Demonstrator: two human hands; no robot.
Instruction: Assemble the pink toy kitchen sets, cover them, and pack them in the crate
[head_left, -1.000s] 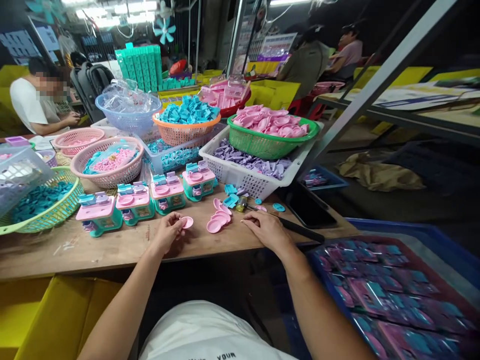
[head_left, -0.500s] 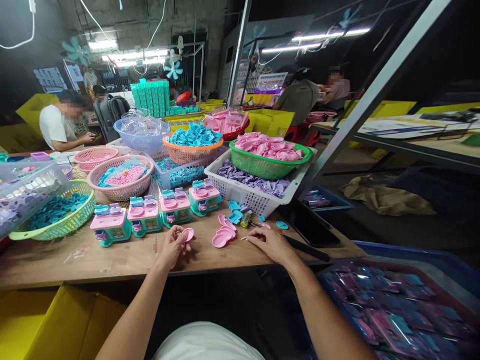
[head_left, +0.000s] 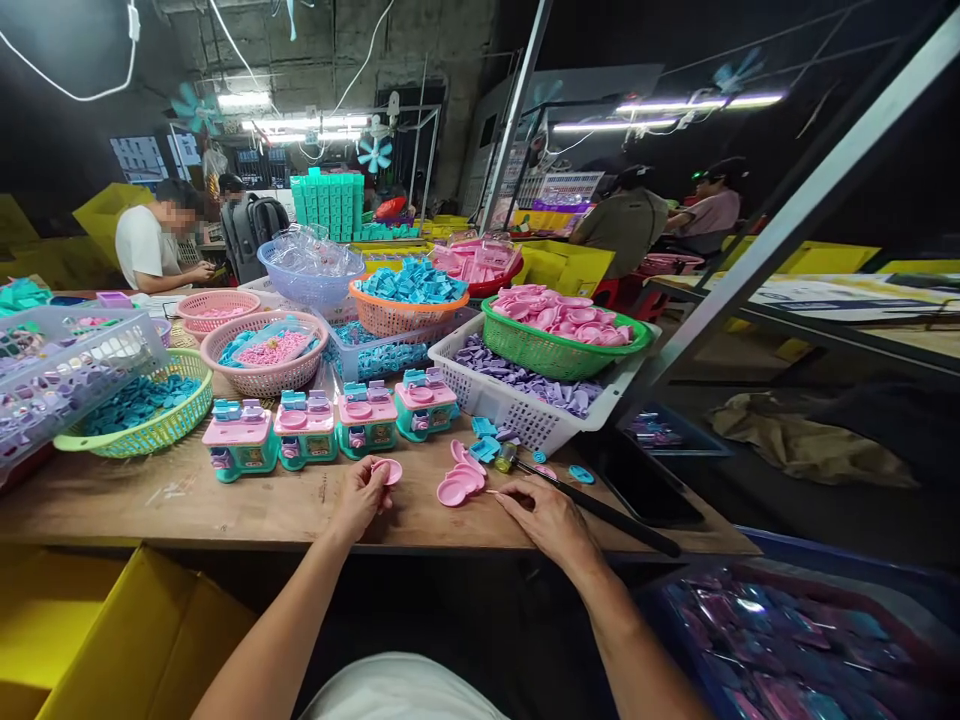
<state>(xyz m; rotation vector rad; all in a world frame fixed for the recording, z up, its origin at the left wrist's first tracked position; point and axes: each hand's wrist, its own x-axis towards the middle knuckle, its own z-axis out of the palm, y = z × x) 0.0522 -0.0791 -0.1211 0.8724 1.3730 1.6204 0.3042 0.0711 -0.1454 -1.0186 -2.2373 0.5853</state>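
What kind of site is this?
Probably a toy assembly workshop: baskets of loose plastic parts, four similar small toys lined up on a wooden bench, and people seated farther back.

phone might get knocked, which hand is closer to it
Right hand. It is just left of the phone; the left hand is farther left, past the loose pink dishes.
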